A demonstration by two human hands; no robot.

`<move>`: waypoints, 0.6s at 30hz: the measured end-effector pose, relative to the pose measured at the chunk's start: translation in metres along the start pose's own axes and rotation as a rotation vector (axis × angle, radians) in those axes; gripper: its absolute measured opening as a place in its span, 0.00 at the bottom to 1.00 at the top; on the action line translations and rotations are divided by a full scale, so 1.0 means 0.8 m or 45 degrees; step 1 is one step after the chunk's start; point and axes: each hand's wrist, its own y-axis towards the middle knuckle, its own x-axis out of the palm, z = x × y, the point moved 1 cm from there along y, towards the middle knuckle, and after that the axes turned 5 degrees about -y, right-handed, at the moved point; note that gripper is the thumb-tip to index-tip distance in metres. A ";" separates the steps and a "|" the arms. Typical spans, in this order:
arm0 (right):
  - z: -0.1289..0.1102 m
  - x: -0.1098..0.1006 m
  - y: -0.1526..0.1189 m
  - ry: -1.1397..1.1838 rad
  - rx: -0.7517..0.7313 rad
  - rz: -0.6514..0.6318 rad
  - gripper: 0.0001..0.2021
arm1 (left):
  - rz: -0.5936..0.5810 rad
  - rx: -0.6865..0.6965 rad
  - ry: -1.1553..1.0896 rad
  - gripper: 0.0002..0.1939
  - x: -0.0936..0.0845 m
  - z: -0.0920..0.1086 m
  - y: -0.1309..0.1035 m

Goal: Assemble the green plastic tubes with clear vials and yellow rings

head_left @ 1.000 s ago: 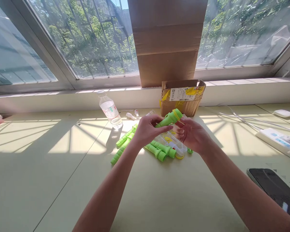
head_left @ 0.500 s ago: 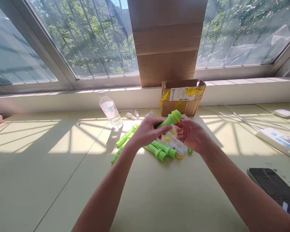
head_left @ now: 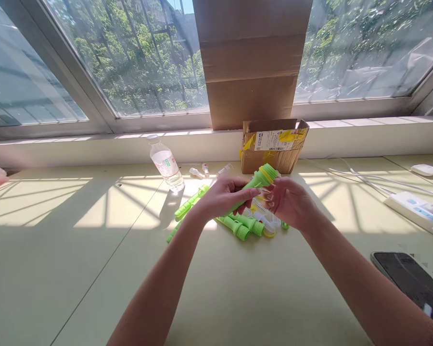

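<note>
My left hand (head_left: pixel 228 196) is wrapped round a green plastic tube (head_left: pixel 260 179), which slants up to the right. A yellow ring (head_left: pixel 267 174) sits around its wide, ridged end. The fingers of my right hand (head_left: pixel 290 201) are curled close beside that end; whether they pinch anything is hidden. Below my hands several green threaded tubes (head_left: pixel 238 228) lie on the table, with clear plastic pieces (head_left: pixel 269 221) and yellow rings next to them. Another green tube (head_left: pixel 192 201) lies to the left, partly behind my left wrist.
A water bottle (head_left: pixel 167 166) stands at the back left, with small white pieces (head_left: pixel 196 172) to its right. An open cardboard box (head_left: pixel 270 156) is behind my hands. At the right are a power strip (head_left: pixel 414 207), cables and a phone (head_left: pixel 411 278).
The green tube in my left hand has shifted slightly right, and more of its ridged end shows. My right hand has moved a little with it. The whole view has shifted slightly.
</note>
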 end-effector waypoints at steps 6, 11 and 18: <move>0.000 0.000 0.000 -0.054 -0.029 -0.016 0.06 | 0.021 -0.017 -0.078 0.17 0.000 -0.005 0.002; 0.002 0.001 0.001 -0.074 -0.049 -0.011 0.04 | 0.149 -0.040 -0.042 0.16 -0.001 -0.012 0.006; 0.000 0.001 0.000 -0.044 -0.062 0.032 0.04 | 0.435 0.080 0.030 0.17 -0.003 -0.024 0.012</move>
